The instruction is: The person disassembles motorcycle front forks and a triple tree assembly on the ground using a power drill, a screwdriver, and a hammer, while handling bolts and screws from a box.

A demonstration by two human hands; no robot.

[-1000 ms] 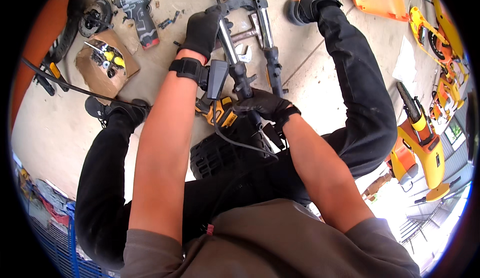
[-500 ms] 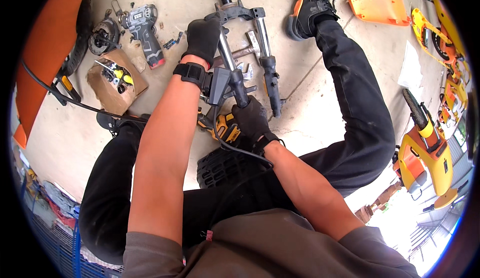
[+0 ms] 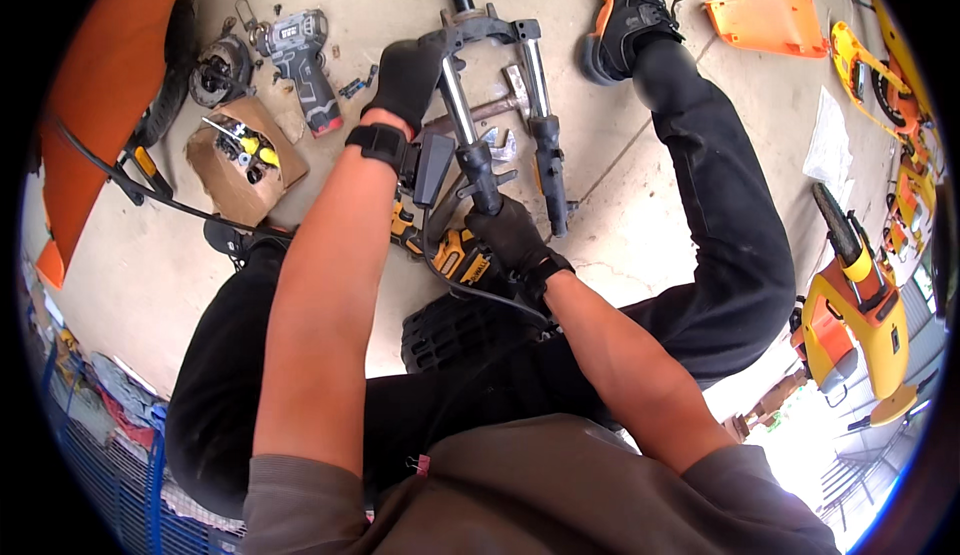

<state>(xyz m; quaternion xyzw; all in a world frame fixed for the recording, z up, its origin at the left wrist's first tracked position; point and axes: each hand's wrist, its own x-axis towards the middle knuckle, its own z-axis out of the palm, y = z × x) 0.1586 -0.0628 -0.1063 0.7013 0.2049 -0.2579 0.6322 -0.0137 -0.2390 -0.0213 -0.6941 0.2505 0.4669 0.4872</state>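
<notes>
A suspension fork (image 3: 484, 29) with two silver and black legs lies tilted before me, its black steerer tube pointing away. My left hand (image 3: 406, 79), in a black glove, is closed at the crown's left end and the top of the left leg. My right hand (image 3: 510, 235), also gloved, grips the bottom end of that same leg. Just under my right hand is a yellow and black power tool (image 3: 462, 261), partly covered by a cable. A hammer (image 3: 492, 110) lies beneath the fork legs, with a silver open-ended wrench (image 3: 506, 147) close by.
To the left are a grey cordless impact driver (image 3: 304, 70), a cardboard box (image 3: 228, 175) of small parts with a yellow-handled screwdriver, and a round black part (image 3: 220, 70). An orange panel (image 3: 765, 5) lies far right. Yellow vehicle parts (image 3: 862, 325) line the right side.
The view has shifted slightly, so most things sit a little farther right and lower. Both hands keep their holds on the fork.
</notes>
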